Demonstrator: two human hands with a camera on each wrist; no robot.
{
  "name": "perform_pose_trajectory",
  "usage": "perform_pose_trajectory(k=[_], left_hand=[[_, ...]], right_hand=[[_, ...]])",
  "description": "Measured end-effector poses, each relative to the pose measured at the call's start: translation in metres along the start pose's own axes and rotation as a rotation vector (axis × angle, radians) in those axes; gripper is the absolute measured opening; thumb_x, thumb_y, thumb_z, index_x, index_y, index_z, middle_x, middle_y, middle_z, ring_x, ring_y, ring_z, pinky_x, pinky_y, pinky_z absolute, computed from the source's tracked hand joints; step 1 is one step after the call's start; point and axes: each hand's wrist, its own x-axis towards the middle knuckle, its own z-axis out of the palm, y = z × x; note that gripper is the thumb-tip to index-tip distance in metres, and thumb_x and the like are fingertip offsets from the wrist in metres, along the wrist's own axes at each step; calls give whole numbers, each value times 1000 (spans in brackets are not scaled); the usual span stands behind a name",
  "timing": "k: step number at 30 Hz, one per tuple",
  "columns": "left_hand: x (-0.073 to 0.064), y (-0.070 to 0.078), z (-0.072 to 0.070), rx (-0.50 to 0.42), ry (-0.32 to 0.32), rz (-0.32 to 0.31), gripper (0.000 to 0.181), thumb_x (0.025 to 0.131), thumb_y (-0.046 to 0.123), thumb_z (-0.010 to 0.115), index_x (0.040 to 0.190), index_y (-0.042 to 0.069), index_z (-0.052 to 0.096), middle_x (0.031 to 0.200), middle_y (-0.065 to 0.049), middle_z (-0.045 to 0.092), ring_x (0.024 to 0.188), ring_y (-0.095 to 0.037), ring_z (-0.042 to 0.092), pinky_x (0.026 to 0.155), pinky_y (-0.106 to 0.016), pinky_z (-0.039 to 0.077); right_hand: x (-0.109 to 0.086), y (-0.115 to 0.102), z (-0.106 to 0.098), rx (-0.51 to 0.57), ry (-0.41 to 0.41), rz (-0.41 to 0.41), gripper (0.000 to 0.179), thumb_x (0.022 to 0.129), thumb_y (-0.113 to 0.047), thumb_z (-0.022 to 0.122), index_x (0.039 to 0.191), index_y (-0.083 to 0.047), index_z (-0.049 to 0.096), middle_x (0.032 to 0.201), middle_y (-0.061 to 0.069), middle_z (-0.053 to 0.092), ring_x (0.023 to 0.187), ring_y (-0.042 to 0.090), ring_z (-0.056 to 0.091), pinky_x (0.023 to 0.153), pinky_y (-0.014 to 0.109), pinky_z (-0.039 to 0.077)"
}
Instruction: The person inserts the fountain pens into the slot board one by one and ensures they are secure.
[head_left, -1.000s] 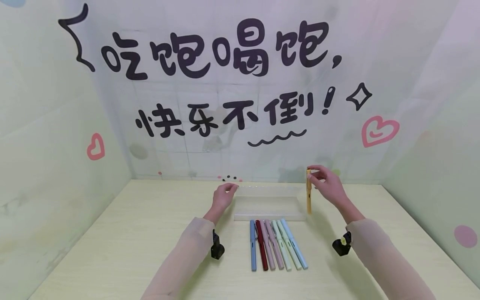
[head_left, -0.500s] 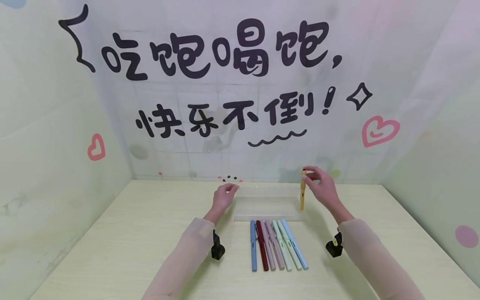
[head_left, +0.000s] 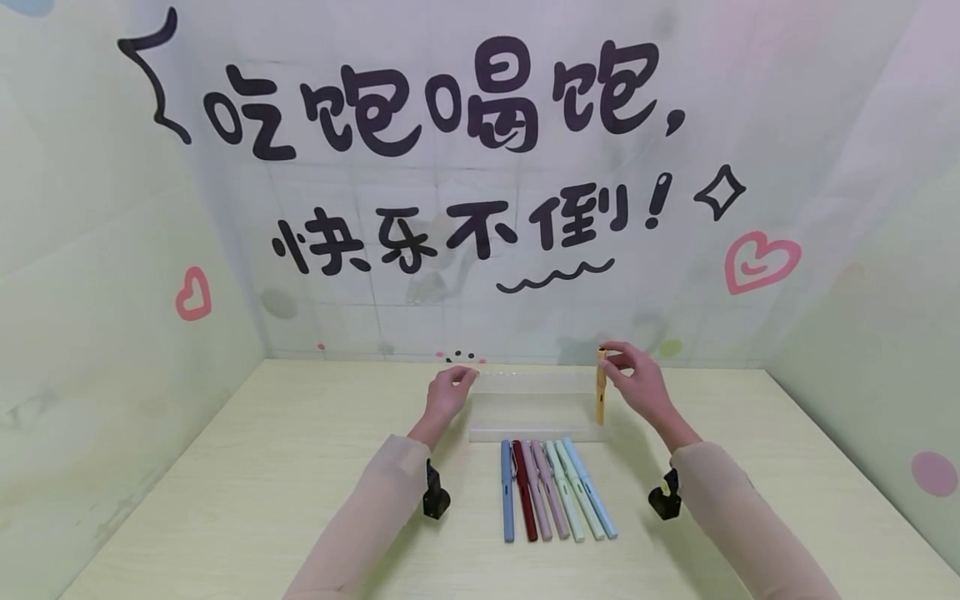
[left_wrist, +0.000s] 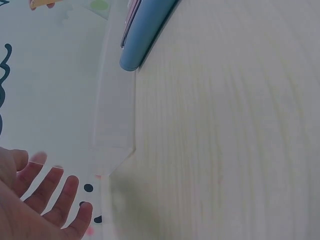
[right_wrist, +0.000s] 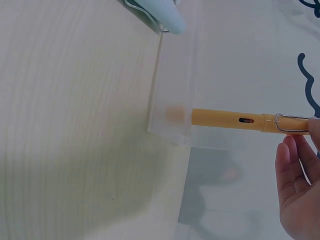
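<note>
My right hand (head_left: 639, 383) pinches a yellow fountain pen (head_left: 601, 396) near its top, by the clip. The pen stands nearly upright at the right end of a clear plastic stand (head_left: 536, 435). In the right wrist view, the lower end of the pen (right_wrist: 225, 120) shows blurred through the stand's frosted front lip (right_wrist: 172, 85). At the stand's upper left corner, my left hand (head_left: 446, 396) pinches the edge between thumb and fingers. Several fountain pens lie side by side in front of the stand: a blue pen (head_left: 507, 492), a dark red pen (head_left: 525, 492), then mauve, pale green and light blue ones.
The stand and pens are on a pale wood-grain table (head_left: 300, 483). Behind it hangs a printed cloth backdrop (head_left: 405, 325) with large black lettering, and cloth also closes off both sides. A black wrist camera (head_left: 435, 493) sits under the left sleeve, another camera (head_left: 665, 497) under the right.
My right hand has carried the yellow pen leftward from beside the stand to its right end, then slightly down. The left hand and the row of pens have stayed put.
</note>
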Motion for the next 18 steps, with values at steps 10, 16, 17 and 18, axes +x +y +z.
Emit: perform_pose_trajectory(k=[10,16,17,18], left_hand=[[-1,3,-2,16,-14,-7,27,90,23,50,103,3,63,101,-11,59,94,-27,54,79,-41,42],[-1,3,-2,7,-11,-16,27,90,24,51,103,3,63,102,-11,60,96,-27,53,81,-42,41],[-1,2,-2,9,-11,-13,27,90,23,51,103,3,63,102,-11,60,96,-27,53,81,-42,41],[-1,2,-2,7,-11,-14,27,90,24,51,103,3,63,102,-11,60,96,-27,53,81,-42,41]], right_hand=[[2,-1,1,-13,-43,39,30,89,-18,54,114,-2,54,95,18,61,82,29,56,58,32,48],[5,1,2,-48,-38,79,30,89,-17,53,114,-2,54,95,19,61,84,29,56,59,32,46],[6,2,2,-50,-37,87,29,89,-18,53,114,-2,54,95,18,61,84,28,56,59,32,46],[7,2,1,-51,-35,94,29,89,-18,53,113,-2,55,94,18,61,85,29,57,59,32,46]])
